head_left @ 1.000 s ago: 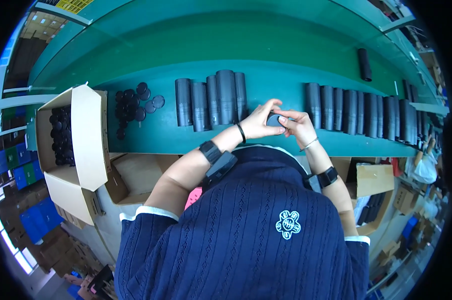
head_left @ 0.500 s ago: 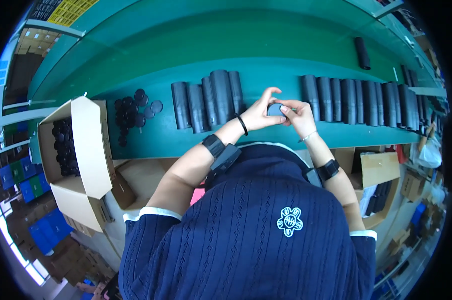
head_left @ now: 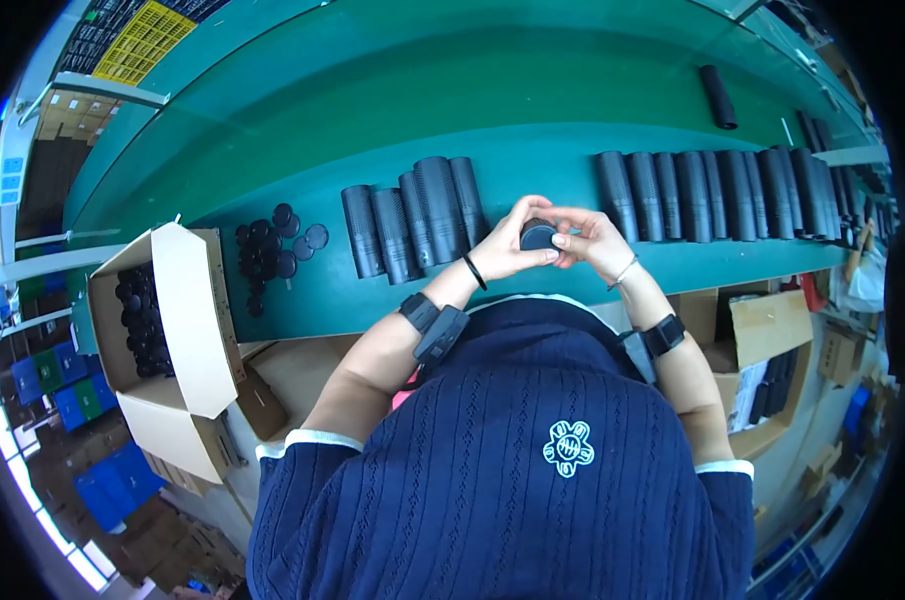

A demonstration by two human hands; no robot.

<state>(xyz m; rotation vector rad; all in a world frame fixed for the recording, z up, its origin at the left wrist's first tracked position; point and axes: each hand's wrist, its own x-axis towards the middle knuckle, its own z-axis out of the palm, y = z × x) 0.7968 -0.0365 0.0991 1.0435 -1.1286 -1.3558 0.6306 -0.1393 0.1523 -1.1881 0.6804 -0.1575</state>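
Over the near part of the green table, both my hands meet at a black round piece [head_left: 538,235]; its flat disc-shaped end faces up toward me. It may be a capped tube seen end-on, but the fingers hide its length. My left hand [head_left: 508,245] curls around its left side. From the right, my right hand [head_left: 591,243] pinches its edge with thumb and fingers. Left of my hands lies a group of black ribbed tubes [head_left: 435,210]. Farther left, several black round caps [head_left: 263,250] are piled loosely.
A long row of black tubes [head_left: 693,195] lines the right side of the table. One lone tube [head_left: 718,97] lies farther back. An open cardboard box [head_left: 193,320] of black caps stands at the left edge; another carton [head_left: 773,325] sits below the table at right.
The round piece has tilted and turned in my hands, its flat end now darker. My right fingers have come over its far side. The whole view has shifted slightly.
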